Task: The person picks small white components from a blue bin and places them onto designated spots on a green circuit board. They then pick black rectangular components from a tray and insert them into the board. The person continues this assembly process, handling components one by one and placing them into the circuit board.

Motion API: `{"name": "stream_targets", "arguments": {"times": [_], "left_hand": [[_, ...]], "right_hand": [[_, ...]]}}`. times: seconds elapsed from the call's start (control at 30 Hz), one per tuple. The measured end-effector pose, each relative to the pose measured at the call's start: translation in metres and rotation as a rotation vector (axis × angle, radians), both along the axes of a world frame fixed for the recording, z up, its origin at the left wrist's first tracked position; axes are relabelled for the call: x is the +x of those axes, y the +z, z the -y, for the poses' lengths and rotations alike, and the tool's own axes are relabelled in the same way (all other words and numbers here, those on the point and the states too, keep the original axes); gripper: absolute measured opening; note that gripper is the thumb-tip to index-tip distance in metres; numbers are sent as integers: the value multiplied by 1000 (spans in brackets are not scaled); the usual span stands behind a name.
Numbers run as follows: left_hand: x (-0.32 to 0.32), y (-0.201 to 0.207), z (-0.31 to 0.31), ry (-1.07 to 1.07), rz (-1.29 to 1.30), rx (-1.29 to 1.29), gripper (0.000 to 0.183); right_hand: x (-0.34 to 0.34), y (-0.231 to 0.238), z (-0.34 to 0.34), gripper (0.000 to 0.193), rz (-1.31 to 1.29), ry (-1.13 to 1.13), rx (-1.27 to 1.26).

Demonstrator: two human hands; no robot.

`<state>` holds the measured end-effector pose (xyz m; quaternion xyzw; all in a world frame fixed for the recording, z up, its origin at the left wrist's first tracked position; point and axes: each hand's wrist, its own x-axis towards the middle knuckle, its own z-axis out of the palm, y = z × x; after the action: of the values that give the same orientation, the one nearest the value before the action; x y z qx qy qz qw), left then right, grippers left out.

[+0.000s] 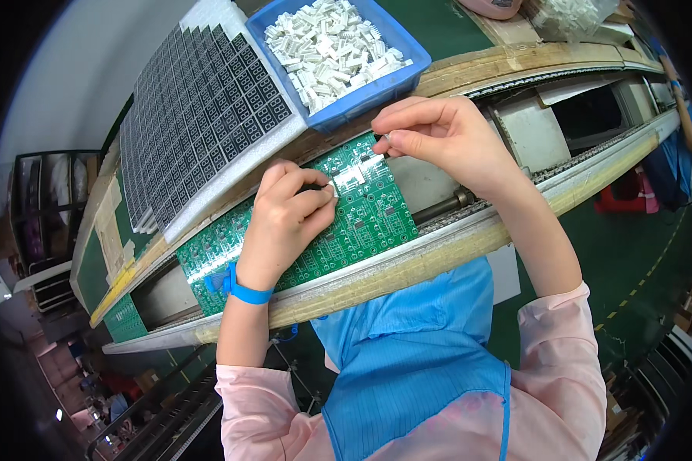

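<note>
A green circuit board [361, 223] with small parts and bright reflections lies between the rails of a conveyor. Over its middle, my left hand [281, 219] is closed in a pinch on a small white connector [333, 189] at the board surface. A blue wrist strap [250, 293] circles that wrist. My right hand [454, 142] hovers at the board's far right corner, thumb and forefinger pinching another small white connector [387, 139], mostly covered by the fingertips.
A blue bin [419, 69] full of white connectors stands beyond the board. Left of it, black digit displays [207, 115] sit in stacked white foam trays [242, 165]. The conveyor's near rail [454, 246] runs before my body. A co-worker's arm [684, 115] shows at far right.
</note>
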<state>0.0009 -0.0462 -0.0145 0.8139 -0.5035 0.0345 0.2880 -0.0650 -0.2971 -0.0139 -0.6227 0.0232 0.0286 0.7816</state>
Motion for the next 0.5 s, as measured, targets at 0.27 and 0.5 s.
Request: {"name": "stream_targets", "arguments": {"times": [0.27, 0.5], "left_hand": [[3, 0, -4, 0, -29, 6, 13], [2, -2, -3, 31, -45, -9, 15]], "right_hand": [[1, 4, -2, 22, -54, 30, -28], [0, -3, -3, 21, -21, -10, -17]]}}
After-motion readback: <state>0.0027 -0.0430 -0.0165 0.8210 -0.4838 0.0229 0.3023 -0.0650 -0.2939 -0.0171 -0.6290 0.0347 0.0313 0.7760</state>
